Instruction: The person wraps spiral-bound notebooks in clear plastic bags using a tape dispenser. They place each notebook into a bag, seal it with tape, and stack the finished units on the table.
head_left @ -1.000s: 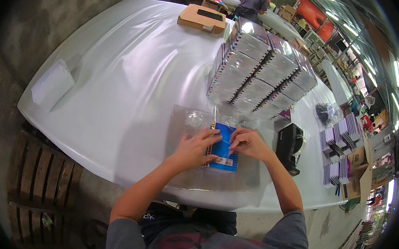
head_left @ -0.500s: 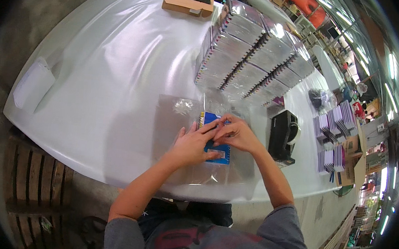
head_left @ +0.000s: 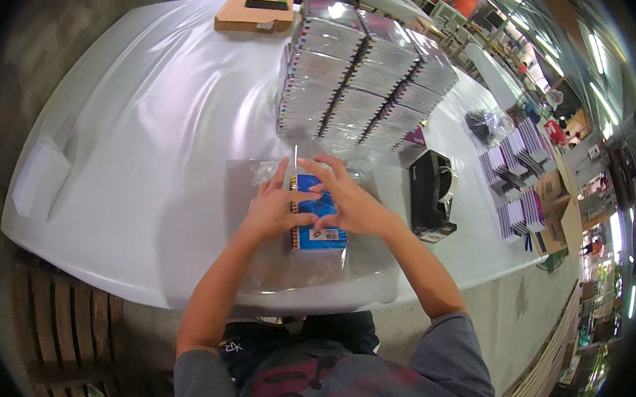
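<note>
A blue spiral-bound notebook (head_left: pixel 319 239) lies flat in front of me on a sheet of clear plastic film (head_left: pixel 265 268). It carries a white label near its lower edge, and whether there is one notebook or a small pile cannot be told. At its left edge rests my left hand (head_left: pixel 267 208), open, its thumb and a finger reaching over the cover. From the right, my right hand (head_left: pixel 351 201) comes over the notebook with fingers apart and slightly bent. Neither hand visibly grips anything. The hands cover much of the notebook's middle.
Plastic-wrapped spiral notebooks (head_left: pixel 356 76) form a tall block beyond my hands. A black tape dispenser (head_left: pixel 428 199) stands to the right, and purple-and-white stacks (head_left: pixel 512 168) lie farther right. A cardboard box (head_left: pixel 253 13) sits at the back, a white bundle (head_left: pixel 41 177) at far left.
My view has shifted, so the table things appear farther left. The right hand's fingers, bunched near the left hand before, are now spread over the notebook, uncovering more of its blue cover.
</note>
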Motion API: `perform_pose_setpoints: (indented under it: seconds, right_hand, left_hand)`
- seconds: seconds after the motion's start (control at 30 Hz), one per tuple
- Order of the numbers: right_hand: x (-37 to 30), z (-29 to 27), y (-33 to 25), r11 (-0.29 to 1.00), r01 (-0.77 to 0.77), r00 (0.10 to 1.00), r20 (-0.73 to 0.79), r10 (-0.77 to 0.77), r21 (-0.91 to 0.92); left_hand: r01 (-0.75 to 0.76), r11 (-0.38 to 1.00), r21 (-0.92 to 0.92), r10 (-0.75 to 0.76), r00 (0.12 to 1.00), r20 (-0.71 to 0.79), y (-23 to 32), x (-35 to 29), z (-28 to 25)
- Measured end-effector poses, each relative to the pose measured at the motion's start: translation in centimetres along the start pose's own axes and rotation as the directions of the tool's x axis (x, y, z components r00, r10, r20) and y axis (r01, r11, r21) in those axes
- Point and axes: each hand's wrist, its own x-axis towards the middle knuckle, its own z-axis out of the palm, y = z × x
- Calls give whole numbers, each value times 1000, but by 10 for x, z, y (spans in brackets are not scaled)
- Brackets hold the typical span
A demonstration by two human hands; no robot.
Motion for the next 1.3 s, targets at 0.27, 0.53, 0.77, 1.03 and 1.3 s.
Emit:
perform_pose_setpoints:
  seconds: [0.27,0.53,0.77,1.03,1.3]
  right_hand:
    - [-145,-52,37,809,-572,353,-849,392,136]
    - [-200,-50,104,377,-559,293,-250,923,738]
    - [-211,-30,109,258,31,353,-252,901,966]
    - [-227,5,99,631,-711,149,-811,566,309]
    - [-131,-34,1,735,-490,684,-316,657,468]
  left_hand:
    - [105,989,-102,-94,990,105,9,-8,-12]
    - [137,968,-210,-136,991,19,15,-11,-6]
    - [160,969,-190,-159,987,21,18,-12,-9]
    - [155,962,-223,-154,988,23,21,-14,-12]
    - [150,975,-161,-147,989,27,9,-10,-8]
